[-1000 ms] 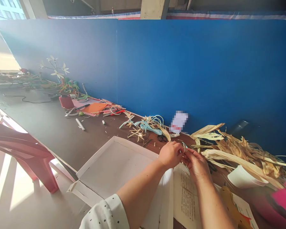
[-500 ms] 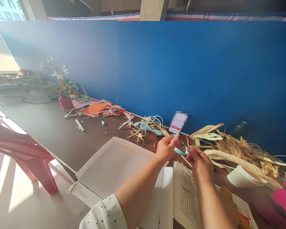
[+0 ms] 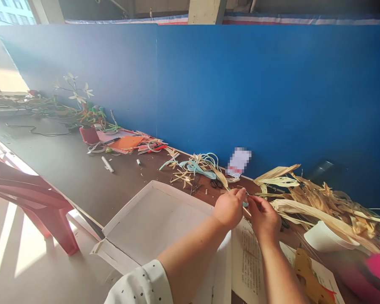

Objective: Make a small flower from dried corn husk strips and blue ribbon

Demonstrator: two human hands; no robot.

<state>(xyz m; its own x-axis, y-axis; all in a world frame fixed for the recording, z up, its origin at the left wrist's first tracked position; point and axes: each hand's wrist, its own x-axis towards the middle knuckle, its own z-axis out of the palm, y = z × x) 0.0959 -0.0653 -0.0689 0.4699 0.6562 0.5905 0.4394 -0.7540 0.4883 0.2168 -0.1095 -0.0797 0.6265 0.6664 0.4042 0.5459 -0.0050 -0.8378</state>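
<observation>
My left hand (image 3: 229, 207) is closed in a pinch over the table. My right hand (image 3: 266, 217) pinches just beside it, fingertips nearly meeting the left ones. A narrow light blue strip (image 3: 245, 204) is held between them; only a small piece shows, the rest hidden by the fingers. Beneath the hands lie a sheet of printed paper (image 3: 247, 261) and the edge of an open white box (image 3: 139, 215). Beyond the left hand are black-handled scissors (image 3: 216, 183) and a dried corn husk strip (image 3: 220, 176).
Dried corn husks (image 3: 329, 198) and a white cup (image 3: 331, 237) lie to the right. A yellow glue gun-like tool (image 3: 308, 274) rests on papers. Light blue strips (image 3: 198, 168), a red thread spool (image 3: 89, 135) and orange paper (image 3: 126, 142) line the blue partition (image 3: 256, 88). A red chair (image 3: 28, 198) stands left.
My hands have come closer together, the left moving right and slightly down. The light blue loop that showed between them is now mostly covered. The scissors show more fully.
</observation>
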